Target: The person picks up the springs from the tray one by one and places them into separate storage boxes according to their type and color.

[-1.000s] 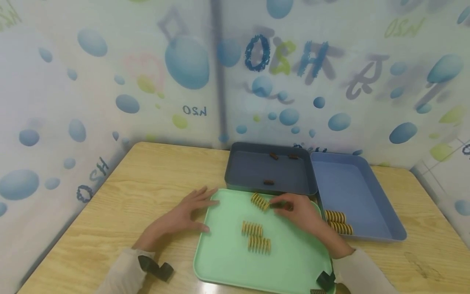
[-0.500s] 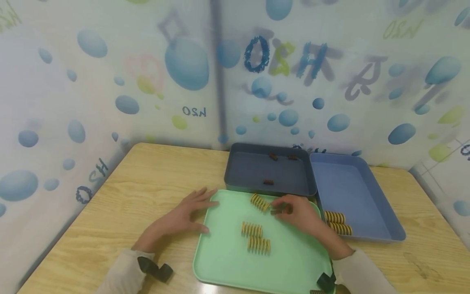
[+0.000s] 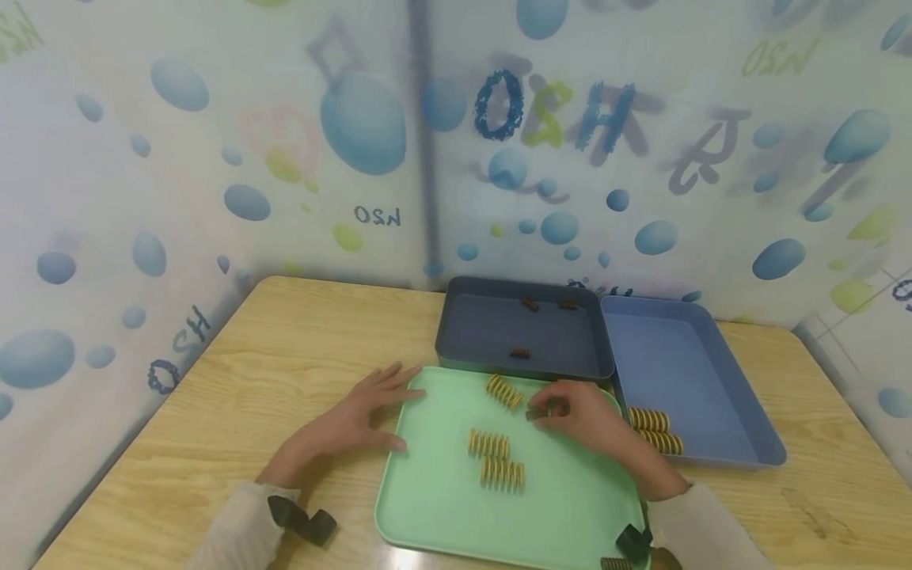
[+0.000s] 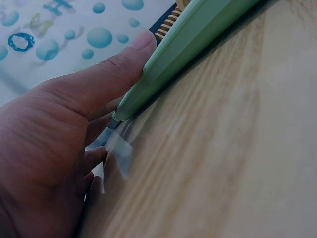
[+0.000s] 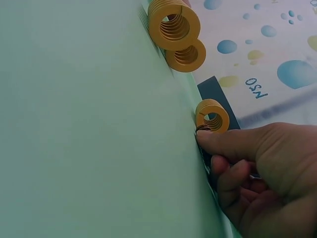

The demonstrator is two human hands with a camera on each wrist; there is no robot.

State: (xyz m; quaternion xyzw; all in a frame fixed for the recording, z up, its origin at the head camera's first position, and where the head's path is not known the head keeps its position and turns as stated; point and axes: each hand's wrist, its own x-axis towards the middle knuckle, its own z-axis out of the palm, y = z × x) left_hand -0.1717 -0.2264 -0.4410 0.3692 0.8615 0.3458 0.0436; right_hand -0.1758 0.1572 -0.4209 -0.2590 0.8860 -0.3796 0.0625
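Note:
Between thumb and fingertips my right hand (image 3: 584,416) pinches a small dark brown coil spring (image 3: 536,414), low over the right back part of a light green tray (image 3: 435,507). A yellow coil spring (image 3: 504,392) lies just left of those fingertips. Two more yellow springs (image 3: 502,473) rest side by side mid-tray. In the right wrist view the thumb largely hides the brown spring, close to a yellow spring (image 5: 212,115). My left hand (image 3: 366,412) has its fingers spread at the tray's left edge; its thumb (image 4: 141,42) touches the rim in the left wrist view.
Behind the green tray stands a dark grey tray (image 3: 484,328) with 3 small brown springs. To its right is a blue tray (image 3: 677,348) with two yellow springs (image 3: 649,419). Another dark spring (image 3: 616,564) lies at the green tray's front right corner. A patterned wall rises behind.
The brown spring has come down slightly toward the green tray, and its end now shows beyond my right fingertips. My left hand has stayed put.

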